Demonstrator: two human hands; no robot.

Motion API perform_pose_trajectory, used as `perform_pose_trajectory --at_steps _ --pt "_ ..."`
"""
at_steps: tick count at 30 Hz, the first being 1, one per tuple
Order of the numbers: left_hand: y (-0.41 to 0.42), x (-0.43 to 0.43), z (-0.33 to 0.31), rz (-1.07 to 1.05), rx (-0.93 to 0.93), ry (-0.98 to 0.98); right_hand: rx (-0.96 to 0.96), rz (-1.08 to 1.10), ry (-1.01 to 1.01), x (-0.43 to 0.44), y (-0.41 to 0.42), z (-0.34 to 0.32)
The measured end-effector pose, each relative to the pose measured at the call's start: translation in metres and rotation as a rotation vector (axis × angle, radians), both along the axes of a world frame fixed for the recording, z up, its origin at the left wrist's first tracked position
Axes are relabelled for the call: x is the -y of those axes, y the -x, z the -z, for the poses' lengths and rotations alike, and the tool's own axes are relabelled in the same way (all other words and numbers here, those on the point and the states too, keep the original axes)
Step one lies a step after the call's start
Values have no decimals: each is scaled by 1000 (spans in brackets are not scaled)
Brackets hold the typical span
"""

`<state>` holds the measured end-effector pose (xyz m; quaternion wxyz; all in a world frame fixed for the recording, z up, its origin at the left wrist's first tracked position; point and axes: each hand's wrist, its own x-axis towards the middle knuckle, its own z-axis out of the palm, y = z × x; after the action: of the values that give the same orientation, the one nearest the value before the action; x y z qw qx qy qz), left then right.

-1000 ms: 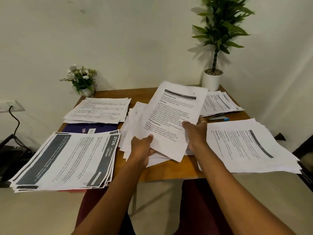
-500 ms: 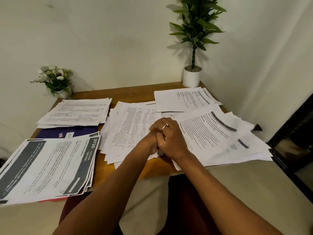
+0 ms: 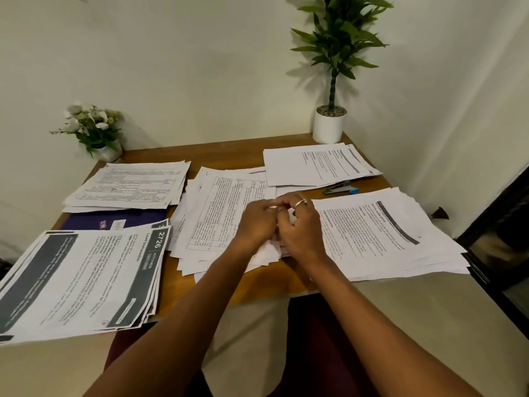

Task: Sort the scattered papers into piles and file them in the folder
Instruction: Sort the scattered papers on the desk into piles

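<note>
Curling fingers inward, pressing left hand [image 3: 256,224] against right hand [image 3: 303,233] above the near right corner of the middle pile [image 3: 223,207]; blurring too much to tell whether pinching any sheet. Flanking: right pile [image 3: 380,239] just beside the right hand, folder [image 3: 83,222] well left, lying partly under the far-left pile [image 3: 126,184].

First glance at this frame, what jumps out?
The left hand and right hand meet over the middle pile; whether they grip a sheet is blurred. The dark-banded 2726 stack overhangs the table at near left. A tall potted plant stands in the far right corner.
</note>
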<state>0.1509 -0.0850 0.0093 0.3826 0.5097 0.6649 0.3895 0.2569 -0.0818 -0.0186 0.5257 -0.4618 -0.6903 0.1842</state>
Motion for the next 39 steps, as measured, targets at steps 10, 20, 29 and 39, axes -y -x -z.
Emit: perform_pose_trajectory --at_steps 10,20,29,39 --pt "107 14 28 -204 -783 326 202 -17 646 -33 38 20" --pt "108 11 19 -276 -653 277 -118 51 648 -33 42 -1" --pt "139 31 -29 -438 401 151 -735 -206 1105 -43 32 -12" --pt "142 63 -18 -432 849 -19 -817 -361 1033 -35 94 -10"
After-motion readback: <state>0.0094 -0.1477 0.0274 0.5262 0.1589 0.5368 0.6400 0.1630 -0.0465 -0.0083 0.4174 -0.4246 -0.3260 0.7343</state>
